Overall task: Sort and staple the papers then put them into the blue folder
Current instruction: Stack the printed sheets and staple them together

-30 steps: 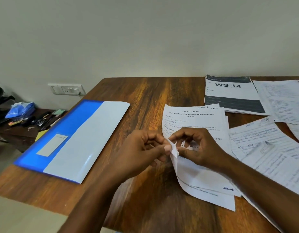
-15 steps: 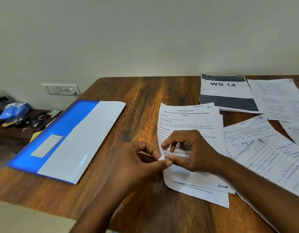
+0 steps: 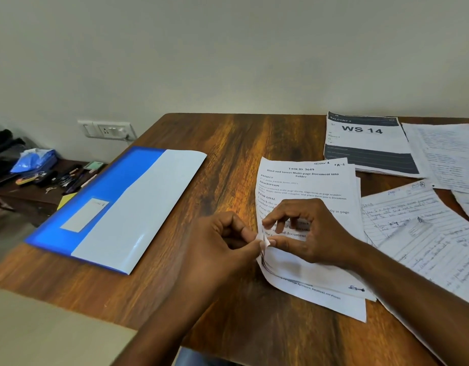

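Both my hands pinch the left edge of the printed papers

My left hand [image 3: 222,244] and right hand [image 3: 309,233] meet thumb to fingertip, clamped on a small folded bit at the left edge of the printed papers [image 3: 309,180], which lie on the wooden table [image 3: 228,143]; the blue folder [image 3: 114,204] lies well to their left, handwritten sheets [image 3: 423,233] just beside them on the right

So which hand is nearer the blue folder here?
Left. The left hand is just right of the blue folder; the right hand lies beyond it, over the printed papers.
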Action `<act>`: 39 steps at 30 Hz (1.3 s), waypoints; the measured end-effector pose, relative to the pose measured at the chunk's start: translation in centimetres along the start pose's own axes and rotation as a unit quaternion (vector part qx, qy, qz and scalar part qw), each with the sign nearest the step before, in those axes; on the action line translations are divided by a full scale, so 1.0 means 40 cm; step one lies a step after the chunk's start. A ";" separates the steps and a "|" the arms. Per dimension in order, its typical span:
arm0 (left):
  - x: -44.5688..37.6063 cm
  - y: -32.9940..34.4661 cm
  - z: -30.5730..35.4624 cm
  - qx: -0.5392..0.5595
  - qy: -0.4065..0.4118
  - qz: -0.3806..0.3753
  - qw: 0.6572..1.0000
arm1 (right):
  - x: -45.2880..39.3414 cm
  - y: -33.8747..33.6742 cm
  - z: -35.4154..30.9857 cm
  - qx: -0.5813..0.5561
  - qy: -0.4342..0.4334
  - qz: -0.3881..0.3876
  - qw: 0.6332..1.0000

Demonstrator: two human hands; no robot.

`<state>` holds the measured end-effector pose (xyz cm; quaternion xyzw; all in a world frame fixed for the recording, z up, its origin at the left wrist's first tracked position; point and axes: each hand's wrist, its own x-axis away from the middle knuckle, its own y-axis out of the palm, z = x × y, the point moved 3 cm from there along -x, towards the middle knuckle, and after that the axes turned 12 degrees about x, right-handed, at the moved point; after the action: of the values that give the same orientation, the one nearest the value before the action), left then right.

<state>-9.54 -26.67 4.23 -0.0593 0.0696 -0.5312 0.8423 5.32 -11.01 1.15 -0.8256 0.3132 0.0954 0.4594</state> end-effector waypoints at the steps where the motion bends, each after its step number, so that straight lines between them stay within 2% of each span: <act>1: 0.002 0.000 -0.002 -0.004 0.005 0.008 1.000 | 0.000 -0.003 -0.002 -0.001 -0.003 0.003 1.000; 7: 0.022 -0.015 -0.018 0.023 0.005 0.037 0.999 | -0.003 0.006 -0.031 0.000 -0.050 0.003 0.999; 18: 0.031 0.003 -0.016 0.043 0.004 0.000 0.999 | 0.002 0.012 -0.071 -0.049 -0.048 -0.010 0.998; 27: 0.030 0.004 -0.031 0.030 0.011 0.006 0.999 | 0.007 0.010 -0.062 -0.139 0.007 -0.056 0.989; 39: 0.025 0.002 -0.036 0.006 0.021 0.033 0.999 | 0.003 0.014 -0.034 -0.155 0.066 -0.077 0.983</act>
<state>-9.33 -27.57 2.75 -0.0403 0.0863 -0.5048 0.8579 4.90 -12.37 1.45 -0.9130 0.2598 0.0531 0.3100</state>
